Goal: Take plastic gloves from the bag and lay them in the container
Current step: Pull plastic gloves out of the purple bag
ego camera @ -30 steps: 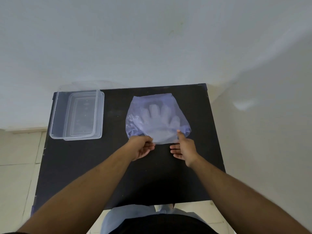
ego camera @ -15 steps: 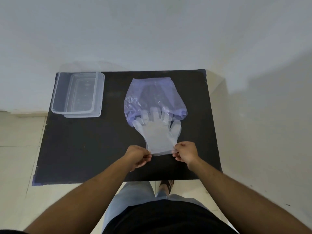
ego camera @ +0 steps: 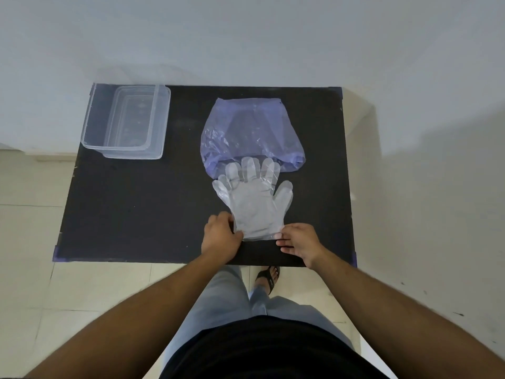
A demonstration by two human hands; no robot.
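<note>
A thin stack of clear plastic gloves (ego camera: 255, 199) lies flat on the black table (ego camera: 131, 209), fingers pointing away from me, fingertips just at the mouth of a purple plastic bag (ego camera: 250, 132). My left hand (ego camera: 220, 239) pinches the left corner of the gloves' cuff. My right hand (ego camera: 299, 240) holds the right corner with thumb and fingertips. A clear rectangular container (ego camera: 125, 121) stands at the table's far left corner, with nothing in it.
A white wall runs behind the table and along its right side. Tiled floor shows to the left and in front. My legs and a sandalled foot (ego camera: 269, 276) are just below the table's near edge.
Both hands have drawn the gloves towards me, out of the purple bag. They were fully inside it a second ago and now lie almost wholly outside.
</note>
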